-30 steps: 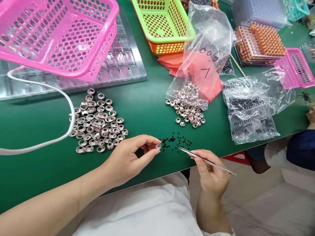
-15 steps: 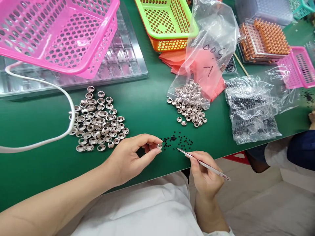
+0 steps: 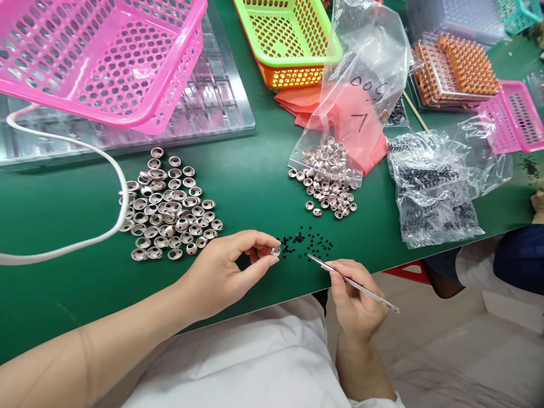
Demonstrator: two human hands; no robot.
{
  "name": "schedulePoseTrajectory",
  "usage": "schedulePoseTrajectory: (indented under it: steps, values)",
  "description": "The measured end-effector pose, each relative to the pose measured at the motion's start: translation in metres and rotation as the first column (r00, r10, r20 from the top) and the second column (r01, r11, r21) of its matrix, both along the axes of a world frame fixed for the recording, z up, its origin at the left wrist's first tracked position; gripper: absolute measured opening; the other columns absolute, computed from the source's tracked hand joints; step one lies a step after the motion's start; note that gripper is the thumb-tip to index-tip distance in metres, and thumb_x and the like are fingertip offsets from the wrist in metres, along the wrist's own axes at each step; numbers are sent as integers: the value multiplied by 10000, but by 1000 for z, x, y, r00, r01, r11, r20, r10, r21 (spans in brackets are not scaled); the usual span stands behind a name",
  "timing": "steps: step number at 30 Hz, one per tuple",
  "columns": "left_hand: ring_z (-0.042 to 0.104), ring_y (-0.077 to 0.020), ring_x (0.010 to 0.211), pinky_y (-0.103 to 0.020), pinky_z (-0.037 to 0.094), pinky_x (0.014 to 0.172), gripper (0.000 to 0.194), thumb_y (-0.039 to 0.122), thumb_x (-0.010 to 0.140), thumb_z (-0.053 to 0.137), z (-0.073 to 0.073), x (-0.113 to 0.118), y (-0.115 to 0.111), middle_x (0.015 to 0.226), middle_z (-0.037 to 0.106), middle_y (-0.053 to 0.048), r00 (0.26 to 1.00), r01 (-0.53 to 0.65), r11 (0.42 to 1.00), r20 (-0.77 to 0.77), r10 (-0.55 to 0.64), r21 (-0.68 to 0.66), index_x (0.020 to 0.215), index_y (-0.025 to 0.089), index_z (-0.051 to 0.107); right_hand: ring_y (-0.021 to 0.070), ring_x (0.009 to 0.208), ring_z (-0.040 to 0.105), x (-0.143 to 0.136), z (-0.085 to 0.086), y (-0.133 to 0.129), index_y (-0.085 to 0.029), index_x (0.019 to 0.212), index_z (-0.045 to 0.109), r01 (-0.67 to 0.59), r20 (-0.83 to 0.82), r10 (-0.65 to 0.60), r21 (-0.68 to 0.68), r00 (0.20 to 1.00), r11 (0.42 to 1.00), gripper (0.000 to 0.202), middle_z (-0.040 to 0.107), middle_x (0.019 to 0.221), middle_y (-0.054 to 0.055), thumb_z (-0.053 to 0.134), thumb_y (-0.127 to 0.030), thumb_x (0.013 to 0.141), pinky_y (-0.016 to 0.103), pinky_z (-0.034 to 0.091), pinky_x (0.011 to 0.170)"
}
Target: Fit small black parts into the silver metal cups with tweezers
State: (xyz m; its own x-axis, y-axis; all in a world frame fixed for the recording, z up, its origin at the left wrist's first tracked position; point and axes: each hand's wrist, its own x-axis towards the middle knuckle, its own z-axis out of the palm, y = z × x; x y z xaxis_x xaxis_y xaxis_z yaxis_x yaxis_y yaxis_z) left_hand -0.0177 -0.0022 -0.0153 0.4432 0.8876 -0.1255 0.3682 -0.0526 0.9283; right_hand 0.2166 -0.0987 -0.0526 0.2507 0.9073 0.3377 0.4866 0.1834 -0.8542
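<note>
**tiny cup in left pinch, tweezers at the beads**

left hand point(image 3: 225, 272) pinches one small metal cup point(image 3: 275, 251) between thumb and forefinger, just above the mat point(image 3: 250, 181), right beside the black beads point(image 3: 306, 245). right hand point(image 3: 355, 300) is closed around the tweezers point(image 3: 352, 283) like a pen, tips down at the near edge of the bead scatter; i can't tell if a bead is between the tips.

handling, my read: cup is light, rigid, smooth metal, likely slippery, so grip on the rim sides as i have it. beads are minute and will roll or flick away; take them one at a time with the tweezer tips, light squeeze.

counts: one cup in hand, one tweezers. left pile point(image 3: 170, 207) runs to several dozen cups, too many to count exactly. second cup pile point(image 3: 329, 184) spills from a clear bag point(image 3: 365, 73), also dozens. beads roughly two dozen or more. baskets in view: two pink point(image 3: 102, 56), one green point(image 3: 289, 31), one orange under it.
</note>
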Motion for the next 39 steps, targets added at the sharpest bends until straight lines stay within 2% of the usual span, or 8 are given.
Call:
schedulePoseTrajectory:
  steps: [12, 23, 32, 36, 39]
  values:
    - [680, -103, 712, -166, 545, 669, 120, 245, 911, 659, -2, -2, -1, 820, 749, 10, 1000, 5, 1000, -4, -5, -4, 985, 180, 727, 217, 911, 718, 9, 5, 8, -227, 1133, 657, -190, 80, 185, 56, 979, 980, 423, 736, 996, 55, 656, 44, 808, 418, 635, 750]
    - [679, -112, 689, -180, 564, 671, 116, 231, 898, 658, -1, 0, 0, 824, 758, -1, 1000, 4, 1000, 20, -4, 11, 973, 171, 723, 207, 891, 724, 9, 8, 12, -216, 1097, 653, -228, 130, 220, 52, 967, 972, 368, 738, 971, 55, 657, 25, 820, 393, 641, 731]
    - [682, -114, 702, -185, 549, 653, 117, 209, 896, 667, -3, -1, 0, 831, 758, -3, 998, 9, 1000, 63, -8, -10, 990, 177, 729, 208, 850, 737, 7, 7, 12, -219, 1083, 669, -165, 187, 141, 122, 972, 979, 379, 746, 937, 41, 686, 29, 796, 385, 651, 679]
    - [692, -128, 728, -204, 541, 646, 134, 206, 902, 649, -5, 0, -1, 875, 766, -21, 995, 35, 998, 98, -29, -55, 1003, 175, 734, 213, 833, 736, -2, 11, 14, -203, 1065, 687, -67, 79, 52, 193, 995, 979, 379, 743, 936, 44, 683, 49, 781, 386, 641, 664]
    - [690, -134, 721, -216, 538, 650, 135, 213, 899, 644, -4, 1, -3, 874, 769, -24, 994, 43, 994, 106, -32, -98, 989, 174, 737, 215, 825, 734, -11, 18, 16, -189, 1065, 691, -55, -20, 62, 230, 998, 972, 371, 737, 941, 47, 658, 57, 789, 399, 639, 671]
